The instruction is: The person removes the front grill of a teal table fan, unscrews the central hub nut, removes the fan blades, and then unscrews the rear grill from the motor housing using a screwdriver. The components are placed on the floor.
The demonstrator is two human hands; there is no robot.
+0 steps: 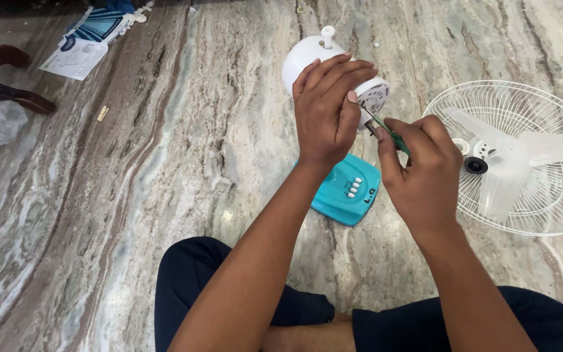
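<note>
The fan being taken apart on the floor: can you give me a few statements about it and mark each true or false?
1. The left hand grips the white fan motor housing. True.
2. The right hand holds a green-handled screwdriver. True.
3. The fan base is red. False: it is turquoise, with white buttons.
4. The fan guard with blades is mounted on the motor. False: it lies apart on the marble floor, to the right.
5. The person is standing. False: they sit on the floor.

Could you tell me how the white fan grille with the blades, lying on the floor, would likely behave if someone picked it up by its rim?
The fan grille is thin wire, so it probably feels light and flexes a little. The blades lie loosely inside and might shift or slip out when tilted. On the polished stone floor it would likely slide easily.
</note>
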